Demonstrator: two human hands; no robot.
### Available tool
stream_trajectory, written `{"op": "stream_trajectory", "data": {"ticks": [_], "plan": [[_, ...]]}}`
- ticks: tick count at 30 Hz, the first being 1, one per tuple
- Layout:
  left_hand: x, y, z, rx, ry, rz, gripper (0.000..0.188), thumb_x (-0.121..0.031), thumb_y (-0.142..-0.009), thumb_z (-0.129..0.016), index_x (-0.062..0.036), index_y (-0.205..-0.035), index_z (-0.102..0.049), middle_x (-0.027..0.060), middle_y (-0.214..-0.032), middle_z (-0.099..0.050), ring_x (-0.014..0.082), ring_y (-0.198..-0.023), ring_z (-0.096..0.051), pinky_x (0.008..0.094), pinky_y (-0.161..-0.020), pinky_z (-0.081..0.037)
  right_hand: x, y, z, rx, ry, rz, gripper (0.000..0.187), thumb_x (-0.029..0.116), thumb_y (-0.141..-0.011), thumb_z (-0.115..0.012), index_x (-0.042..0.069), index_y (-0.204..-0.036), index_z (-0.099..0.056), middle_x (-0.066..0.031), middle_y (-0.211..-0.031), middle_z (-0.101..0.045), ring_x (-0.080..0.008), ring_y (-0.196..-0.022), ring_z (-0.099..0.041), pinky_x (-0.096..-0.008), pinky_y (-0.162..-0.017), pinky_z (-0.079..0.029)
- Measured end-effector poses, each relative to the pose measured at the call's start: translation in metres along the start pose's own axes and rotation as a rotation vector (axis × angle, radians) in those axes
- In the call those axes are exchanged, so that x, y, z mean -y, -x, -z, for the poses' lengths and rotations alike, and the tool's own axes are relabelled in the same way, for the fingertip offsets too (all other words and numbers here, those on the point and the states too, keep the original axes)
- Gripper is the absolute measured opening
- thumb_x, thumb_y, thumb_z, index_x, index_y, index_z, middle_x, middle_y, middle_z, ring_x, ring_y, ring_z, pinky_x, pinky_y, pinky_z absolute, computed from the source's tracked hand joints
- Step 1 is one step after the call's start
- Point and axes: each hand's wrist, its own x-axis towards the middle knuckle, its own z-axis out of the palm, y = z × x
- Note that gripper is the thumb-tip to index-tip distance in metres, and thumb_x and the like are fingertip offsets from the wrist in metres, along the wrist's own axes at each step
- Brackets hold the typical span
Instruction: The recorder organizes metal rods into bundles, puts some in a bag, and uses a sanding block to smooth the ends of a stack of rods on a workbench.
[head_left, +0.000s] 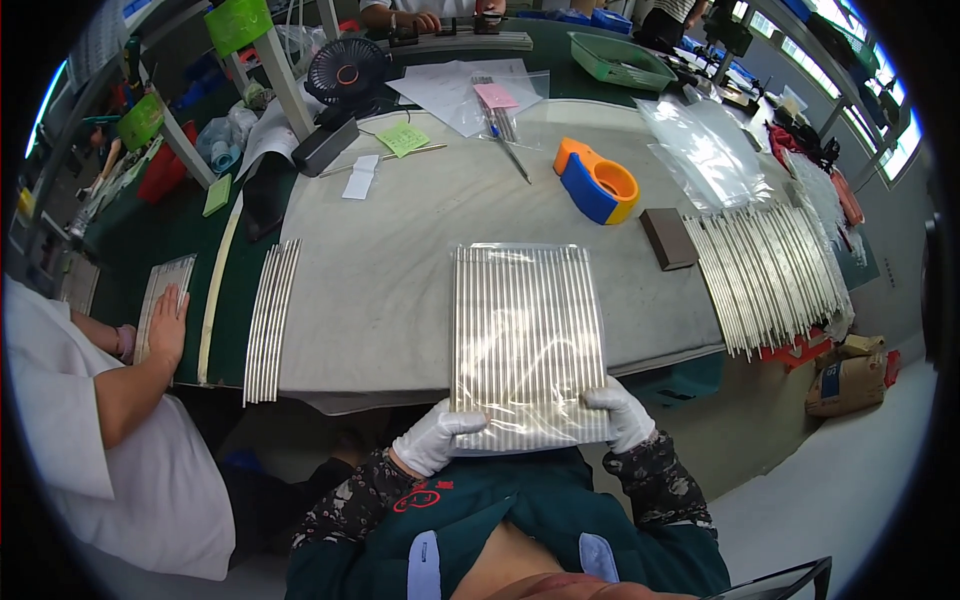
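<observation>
Both my hands wear white gloves and hold a clear plastic bag of metal rods (pixel 528 340) at its near end. Inside the bag, several shiny rods lie side by side in a flat row. My left hand (pixel 432 438) grips the near left corner, thumb on top. At the near right corner my right hand (pixel 622 413) is closed on the edge, thumb also on top. The fingers under the bag are hidden. The bag's far part reaches over the grey table cover (pixel 370 290), while its near end sticks out past the table edge.
Loose rods lie left (pixel 272 320) and right (pixel 765 275), the right ones beside a brown block (pixel 669 239). Farther back are an orange and blue tape dispenser (pixel 597 182), clear bags (pixel 705 150), a black fan (pixel 347 72) and a green tray (pixel 620 62). A co-worker's hand (pixel 168 325) rests on bagged rods.
</observation>
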Motion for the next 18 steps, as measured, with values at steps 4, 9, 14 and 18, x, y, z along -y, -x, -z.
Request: {"op": "stream_trajectory", "data": {"ticks": [4, 9, 14, 18], "plan": [[-0.004, -0.001, -0.002, 0.002, 0.020, 0.001, 0.057, -0.013, -0.080, -0.064, 0.0022, -0.132, -0.046, 0.0133, -0.122, -0.058, 0.0227, -0.110, -0.058, 0.0337, -0.096, -0.046, 0.000, -0.002, -0.002, 0.017, -0.008, 0.014, 0.052, 0.004, -0.079, -0.059, -0.007, -0.128, -0.045, -0.0164, -0.117, -0.060, -0.0229, -0.100, -0.064, -0.0344, -0.088, -0.053], [0.001, -0.009, 0.004, 0.117, 0.131, -0.027, 0.057, -0.010, -0.082, -0.060, 0.0031, -0.134, -0.041, 0.0160, -0.125, -0.056, 0.0263, -0.114, -0.056, 0.0368, -0.099, -0.045, 0.001, 0.001, -0.003, 0.026, 0.000, -0.017, 0.051, 0.003, -0.079, -0.058, -0.008, -0.127, -0.045, -0.0170, -0.117, -0.060, -0.0244, -0.100, -0.064, -0.0333, -0.087, -0.054], [-0.004, -0.009, -0.003, 0.112, 0.160, 0.012, 0.042, -0.009, -0.088, -0.055, 0.0043, -0.127, -0.050, 0.0135, -0.119, -0.060, 0.0210, -0.107, -0.060, 0.0321, -0.095, -0.047, 0.005, 0.005, -0.009, -0.110, 0.009, 0.005, 0.060, 0.004, -0.072, -0.061, -0.007, -0.128, -0.043, -0.0186, -0.116, -0.059, -0.0290, -0.100, -0.064, -0.0391, -0.086, -0.055], [-0.005, -0.001, -0.007, 0.082, 0.126, 0.022, 0.042, -0.009, -0.088, -0.055, 0.0033, -0.127, -0.050, 0.0122, -0.119, -0.060, 0.0195, -0.106, -0.060, 0.0314, -0.094, -0.047, -0.001, 0.009, -0.008, -0.108, 0.053, -0.005, 0.054, 0.000, -0.073, -0.049, -0.009, -0.127, -0.045, -0.0173, -0.115, -0.060, -0.0246, -0.098, -0.064, -0.0353, -0.086, -0.054]]}}
